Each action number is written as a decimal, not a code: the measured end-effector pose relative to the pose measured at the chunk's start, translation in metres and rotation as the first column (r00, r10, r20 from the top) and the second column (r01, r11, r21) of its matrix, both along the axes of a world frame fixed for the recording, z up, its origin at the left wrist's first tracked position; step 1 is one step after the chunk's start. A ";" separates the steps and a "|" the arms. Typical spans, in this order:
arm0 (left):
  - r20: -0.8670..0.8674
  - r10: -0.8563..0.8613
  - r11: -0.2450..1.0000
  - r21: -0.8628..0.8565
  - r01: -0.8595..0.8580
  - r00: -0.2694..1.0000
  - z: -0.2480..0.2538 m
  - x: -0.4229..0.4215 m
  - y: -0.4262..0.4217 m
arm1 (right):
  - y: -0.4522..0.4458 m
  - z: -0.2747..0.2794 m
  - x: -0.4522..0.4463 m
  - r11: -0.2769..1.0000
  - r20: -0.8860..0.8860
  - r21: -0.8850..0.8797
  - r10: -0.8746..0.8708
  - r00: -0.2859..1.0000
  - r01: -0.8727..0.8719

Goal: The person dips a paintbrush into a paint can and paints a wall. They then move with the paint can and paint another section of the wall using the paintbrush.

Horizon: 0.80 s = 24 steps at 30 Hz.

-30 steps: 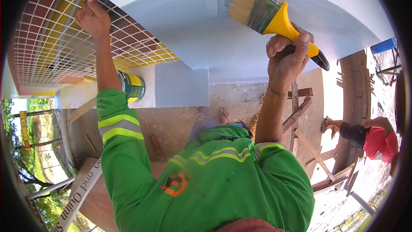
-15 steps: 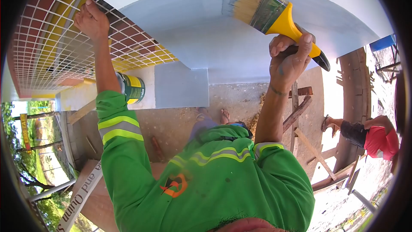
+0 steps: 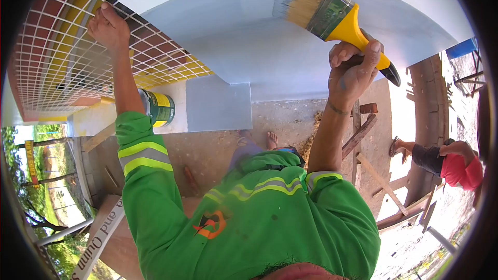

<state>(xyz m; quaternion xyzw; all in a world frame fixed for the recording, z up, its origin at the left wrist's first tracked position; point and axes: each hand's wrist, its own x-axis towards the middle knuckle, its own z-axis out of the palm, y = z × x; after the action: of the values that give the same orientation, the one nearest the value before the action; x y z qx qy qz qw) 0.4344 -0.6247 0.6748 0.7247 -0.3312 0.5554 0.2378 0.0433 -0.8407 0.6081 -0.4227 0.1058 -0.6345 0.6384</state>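
Observation:
A wide paintbrush (image 3: 346, 28) with a yellow handle, black tip and metal ferrule is held by my right hand (image 3: 355, 67), its fingers wrapped round the handle. Grey paint coats the bristle ends, which lie against the grey-painted wall surface (image 3: 218, 36). At the upper left my left hand (image 3: 109, 28) has its fingers curled at the edge of a white wire grille (image 3: 148, 41). Below that forearm stands a green and yellow paint can (image 3: 163, 108), partly hidden behind the arm.
A grey-painted patch (image 3: 218, 106) adjoins the can's ledge. Wooden planks (image 3: 381, 184) lie to the right on the dirt floor (image 3: 290, 114). Farther right is another person in a red shirt (image 3: 461, 165). A lettered board (image 3: 98, 238) is at lower left.
The brush and my right hand have shifted slightly to the right along the wall. My left hand stays at the grille, a touch lower and to the left in view.

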 end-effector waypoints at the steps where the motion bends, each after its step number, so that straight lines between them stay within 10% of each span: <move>1: 0.002 -0.004 1.000 -0.001 0.004 1.000 0.000 -0.001 0.000 | 0.000 0.000 0.000 1.000 0.002 0.004 0.000 1.000 0.000; 19: -0.267 0.064 0.998 0.009 -0.064 0.962 -0.002 0.002 0.005 | -0.016 -0.004 -0.037 0.995 0.049 0.096 -0.020 0.999 0.015; 24: -0.045 0.108 0.991 0.088 -0.104 0.993 -0.006 0.009 0.006 | -0.012 -0.032 -0.108 0.992 0.179 0.072 0.088 0.980 -0.102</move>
<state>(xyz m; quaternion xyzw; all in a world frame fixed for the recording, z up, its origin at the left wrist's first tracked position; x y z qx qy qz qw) 0.4430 -0.6187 0.6691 0.7644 -0.3097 0.5343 0.1850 -0.0649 -0.8530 0.5766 -0.3435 0.0544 -0.6333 0.6913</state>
